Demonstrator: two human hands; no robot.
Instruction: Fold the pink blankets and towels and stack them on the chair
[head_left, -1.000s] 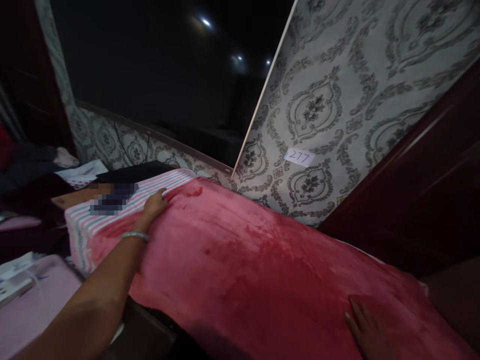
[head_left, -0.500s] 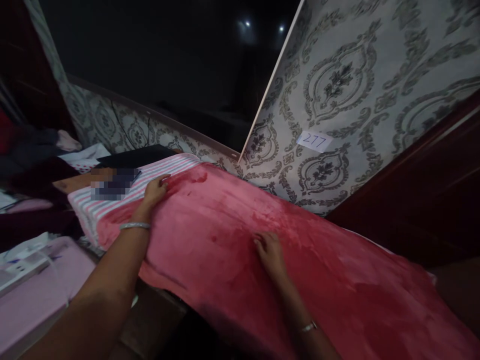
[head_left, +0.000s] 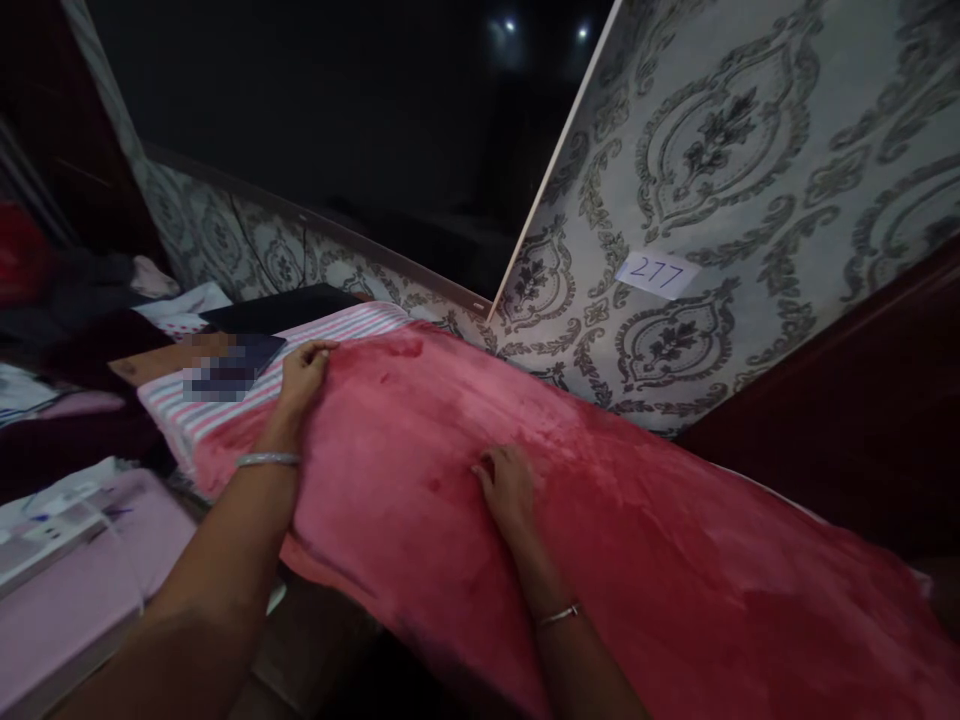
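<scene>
A pink-and-red plush blanket [head_left: 390,470] lies spread over a long surface, with a striped cloth [head_left: 367,322] showing from under its left end. At the blanket's upper left edge is my left hand [head_left: 304,375], its fingers bent and closed on the fabric there. My right hand [head_left: 510,488] rests near the blanket's middle, fingers loosely curved and thumb apart, touching the surface. Faint creases run across the fabric between the two hands.
Behind the blanket hangs a large dark screen [head_left: 337,120] on patterned wallpaper, beside a paper label [head_left: 658,273] reading 277. A dark flat item [head_left: 281,307] and a brown board [head_left: 142,366] lie at the left end. A power strip [head_left: 56,530] sits on a pink surface [head_left: 142,545] at lower left.
My right hand has slid left across the blanket. My left hand has drawn slightly back, and its fingers are more curled at the blanket's edge. The view has shifted a little.
</scene>
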